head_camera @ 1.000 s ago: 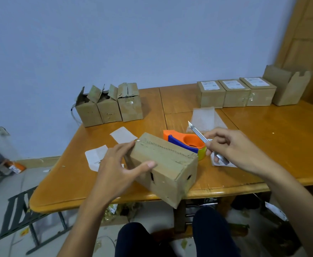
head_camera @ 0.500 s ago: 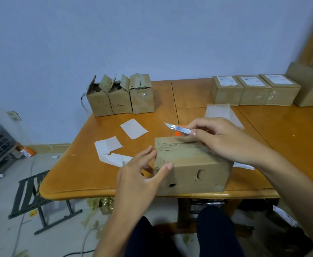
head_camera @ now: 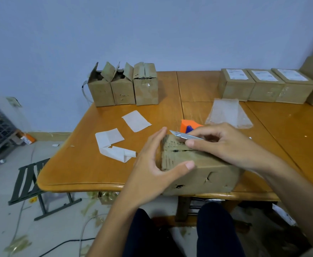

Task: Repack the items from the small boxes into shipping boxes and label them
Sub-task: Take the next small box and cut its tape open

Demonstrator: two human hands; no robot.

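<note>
Corrugated brown cardboard: the box [head_camera: 209, 175] is long and dented, with small tears in its near face and a rough, punctured strip across its left end. It sits at the near edge of the glossy orange-brown wooden desk [head_camera: 89, 164].

Left grip [head_camera: 152, 164]: wide, fingers nearly straight, bracketing the box's left end. The thumb tip presses on the near top edge and the fingertips stand by the far corner.

Right grip [head_camera: 224, 143]: narrow, pinching a slim metal knife [head_camera: 187, 135]. The box lies directly beneath this grip. The pointed blade reaches left toward the left grip's fingertips, just over the top seam, where a dark slit shows.

Just beyond the right grip: an orange plastic tape holder [head_camera: 188, 124], then a clear, crinkled plastic bag [head_camera: 226, 114].

Left of the left grip: white paper slips [head_camera: 113, 140], flat and partly folded.

Well beyond the left grip: three opened small boxes [head_camera: 122, 88]. Well beyond the right grip: three sealed boxes [head_camera: 263, 86] with white labels.
</note>
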